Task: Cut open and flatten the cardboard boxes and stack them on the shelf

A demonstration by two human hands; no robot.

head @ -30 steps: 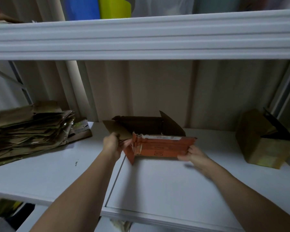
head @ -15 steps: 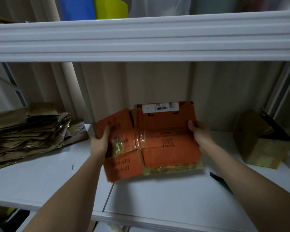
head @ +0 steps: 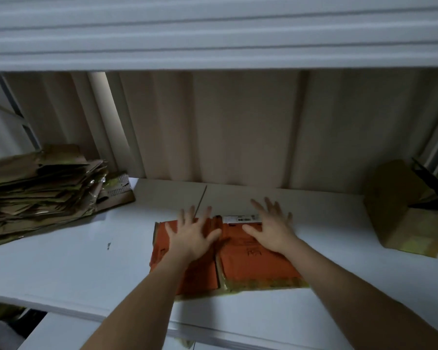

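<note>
Orange cardboard (head: 258, 263), the cut-open box, now lies flat on the white shelf (head: 68, 269), near its middle and close to the front edge. Half a second ago it was held tilted up off the surface, gripped by its side edges; a second ago it was still a half-folded shape with dark flaps standing behind it. Now both hands are on top of it. The left hand (head: 194, 236) is spread wide, palm down, pressing the left panel, fingers reaching past the far edge. The right hand (head: 271, 229) is likewise splayed flat on the right panel, partly covering the white barcode label (head: 240, 219) at the far edge. A strip of yellowish tape (head: 266, 286) shows along the near edge.

The pile of flattened brown cardboard (head: 38, 188) sits at the left end of the shelf, well apart from the orange piece, as before. A brown box (head: 402, 210) with a dark flap raised stands at the right end, unchanged.
</note>
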